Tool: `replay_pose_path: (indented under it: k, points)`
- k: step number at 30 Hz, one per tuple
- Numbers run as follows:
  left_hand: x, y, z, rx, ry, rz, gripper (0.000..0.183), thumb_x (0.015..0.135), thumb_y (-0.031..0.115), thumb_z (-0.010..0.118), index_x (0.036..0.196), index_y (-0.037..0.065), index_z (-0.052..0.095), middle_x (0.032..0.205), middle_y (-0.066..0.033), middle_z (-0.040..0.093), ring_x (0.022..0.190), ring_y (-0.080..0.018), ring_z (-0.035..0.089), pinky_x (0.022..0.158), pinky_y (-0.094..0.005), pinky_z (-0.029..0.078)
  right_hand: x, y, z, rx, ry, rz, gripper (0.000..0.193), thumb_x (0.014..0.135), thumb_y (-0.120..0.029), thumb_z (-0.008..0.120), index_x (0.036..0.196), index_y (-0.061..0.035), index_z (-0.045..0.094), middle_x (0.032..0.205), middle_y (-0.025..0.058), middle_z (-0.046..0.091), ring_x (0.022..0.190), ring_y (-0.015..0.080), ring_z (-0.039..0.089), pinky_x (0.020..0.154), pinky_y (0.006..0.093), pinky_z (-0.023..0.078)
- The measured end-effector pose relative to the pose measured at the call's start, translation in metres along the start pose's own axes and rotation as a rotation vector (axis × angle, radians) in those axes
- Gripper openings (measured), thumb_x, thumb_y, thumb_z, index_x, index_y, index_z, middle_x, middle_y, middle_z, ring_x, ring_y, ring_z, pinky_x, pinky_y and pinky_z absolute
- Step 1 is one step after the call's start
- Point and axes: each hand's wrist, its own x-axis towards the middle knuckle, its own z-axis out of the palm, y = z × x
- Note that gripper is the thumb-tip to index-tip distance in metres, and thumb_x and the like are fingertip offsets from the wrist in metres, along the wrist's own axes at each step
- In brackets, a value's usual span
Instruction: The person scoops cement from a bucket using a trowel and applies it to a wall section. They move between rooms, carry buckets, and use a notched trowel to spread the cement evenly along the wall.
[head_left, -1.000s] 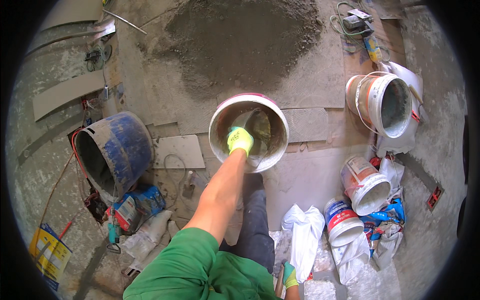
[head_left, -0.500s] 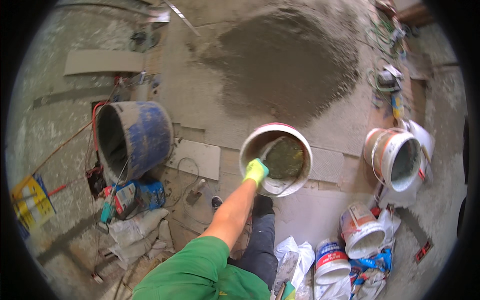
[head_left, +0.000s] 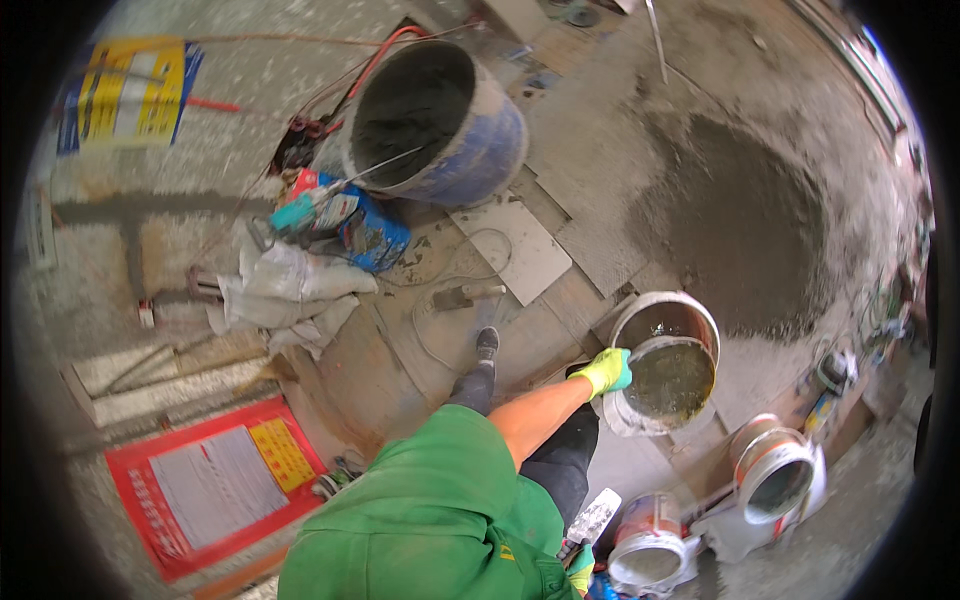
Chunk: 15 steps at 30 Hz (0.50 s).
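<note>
My left hand (head_left: 606, 372), in a yellow-green glove, is closed at the near left edge of a round container (head_left: 640, 424) of grey-green slurry. This container overlaps the mouth of a white bucket (head_left: 694, 304), whose inner wall looks wet; how the two fit together is partly hidden. At the lower edge, my right hand (head_left: 580, 574), gloved alike, is closed around a flat trowel (head_left: 596, 514) with a pale, smeared blade. My body partly covers that hand.
A large blue mortar tub (head_left: 490, 150) lies tilted at upper left, beside a teal-handled power tool (head_left: 296, 212) and sacks (head_left: 300, 280). Dark wet mortar (head_left: 750, 235) spreads at right. Two more buckets, one orange-and-white (head_left: 760, 450), one white-rimmed (head_left: 650, 520), stand lower right. A cable (head_left: 418, 325) crosses the floor.
My view has swung left, so the tub sits higher and the wet patch farther right. The slurry container now overlaps the bucket's near rim. Both hands keep their hold.
</note>
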Motion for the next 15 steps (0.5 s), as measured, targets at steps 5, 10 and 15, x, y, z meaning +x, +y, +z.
replay_pose_path:
  k: [5,10,15]
  points:
    - [-0.068,-0.006,-0.052,-0.264,0.072,0.158,0.031,0.07,0.02,0.059,0.095,0.002,0.064,0.088,-0.0257,0.064,0.085,-0.0423,0.062,0.074,-0.0456,0.05,-0.024,-0.06,0.011,-0.239,0.039,-0.103,0.044,0.091,-0.047,0.045,0.095,-0.0052,0.06,0.075,0.009,0.061,0.062,0.0249,0.057,0.056,0.0348,0.046]
    - [-0.147,-0.037,-0.13,-0.482,0.142,0.201,0.033,0.071,0.02,0.061,0.1,0.004,0.066,0.081,-0.0231,0.064,0.073,-0.0336,0.065,0.07,-0.0427,0.05,-0.036,-0.111,0.063,-0.459,0.196,-0.346,0.044,0.089,-0.047,0.048,0.084,-0.0052,0.059,0.066,0.0093,0.058,0.054,0.0253,0.055,0.05,0.0362,0.044]
    - [-0.228,-0.129,-0.207,-0.461,0.313,0.036,0.033,0.073,0.027,0.064,0.087,-0.003,0.065,0.076,-0.0264,0.063,0.068,-0.0329,0.064,0.064,-0.0448,0.048,-0.046,-0.124,0.134,-0.598,0.241,-0.596,0.045,0.087,-0.048,0.051,0.073,-0.0052,0.057,0.058,0.0095,0.056,0.045,0.0257,0.052,0.043,0.0377,0.042]
